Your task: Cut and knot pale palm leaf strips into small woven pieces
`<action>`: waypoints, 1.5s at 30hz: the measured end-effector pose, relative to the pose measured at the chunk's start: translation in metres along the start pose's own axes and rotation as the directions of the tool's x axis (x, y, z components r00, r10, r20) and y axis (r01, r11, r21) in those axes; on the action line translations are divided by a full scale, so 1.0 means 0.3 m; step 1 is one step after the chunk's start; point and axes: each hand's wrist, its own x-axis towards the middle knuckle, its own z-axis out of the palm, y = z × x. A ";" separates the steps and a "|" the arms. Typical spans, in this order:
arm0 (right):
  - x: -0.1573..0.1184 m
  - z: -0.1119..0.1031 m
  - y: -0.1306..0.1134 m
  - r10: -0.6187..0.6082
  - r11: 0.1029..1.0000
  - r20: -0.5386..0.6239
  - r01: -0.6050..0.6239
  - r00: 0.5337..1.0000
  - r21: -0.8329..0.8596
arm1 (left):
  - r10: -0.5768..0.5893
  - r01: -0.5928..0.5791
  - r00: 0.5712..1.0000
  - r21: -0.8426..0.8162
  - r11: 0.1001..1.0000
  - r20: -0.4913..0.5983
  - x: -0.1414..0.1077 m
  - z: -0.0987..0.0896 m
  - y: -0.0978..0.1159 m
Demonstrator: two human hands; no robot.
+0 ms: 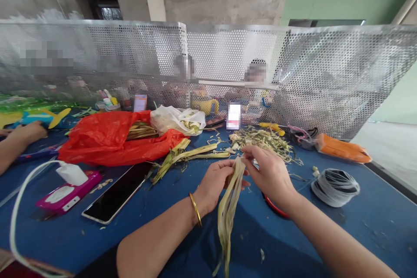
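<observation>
A bundle of pale dried leaf strips (pixel 228 213) hangs down over the blue table from between my hands. My left hand (pixel 215 182) is wrapped round the bundle near its upper end, with a gold bangle on the wrist. At the top of the bundle, my right hand (pixel 265 171) pinches the strip ends with thumb and forefinger. Part of a red-handled tool (pixel 275 207) shows under my right forearm. Just beyond my hands lies a heap of shredded leaf scraps (pixel 270 141). Longer leaf strips (pixel 182 156) lie to the left of it.
A red plastic bag (pixel 104 137), a white bag (pixel 166 118), a dark phone (pixel 117 193) and a magenta power strip (pixel 70 193) lie left. At right are a coil of cord (pixel 335 186) and an orange packet (pixel 342 148). Another person's hand (pixel 31 132) is far left.
</observation>
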 end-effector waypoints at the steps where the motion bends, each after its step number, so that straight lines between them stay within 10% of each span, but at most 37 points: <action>1: 0.000 -0.001 0.001 -0.042 0.999 0.006 0.042 0.999 -0.015 | -0.005 0.005 1.000 -0.007 1.000 0.003 0.000 -0.003 0.000; 17: -0.016 0.040 -0.007 -0.116 0.986 0.069 0.124 0.991 -0.116 | -0.001 0.004 0.997 0.035 0.999 -0.073 -0.006 0.016 -0.030; 21: -0.012 0.035 -0.010 0.076 0.994 0.076 -0.082 0.994 0.077 | 0.098 -0.084 0.993 0.181 0.980 -0.066 -0.002 0.010 -0.039; 26: 0.000 0.036 0.010 0.364 0.732 0.239 -0.436 0.900 0.523 | 0.186 -0.173 0.983 0.303 0.937 -0.012 0.010 -0.005 -0.041; 38: 0.010 0.049 0.025 0.424 0.244 0.432 -0.560 0.796 0.792 | 0.188 -0.185 0.982 0.397 0.899 0.033 -0.003 -0.009 -0.025; 45: -0.001 0.069 0.048 0.398 0.195 0.538 -0.641 0.743 0.742 | 0.149 -0.139 0.989 0.365 0.921 0.001 -0.001 -0.007 -0.018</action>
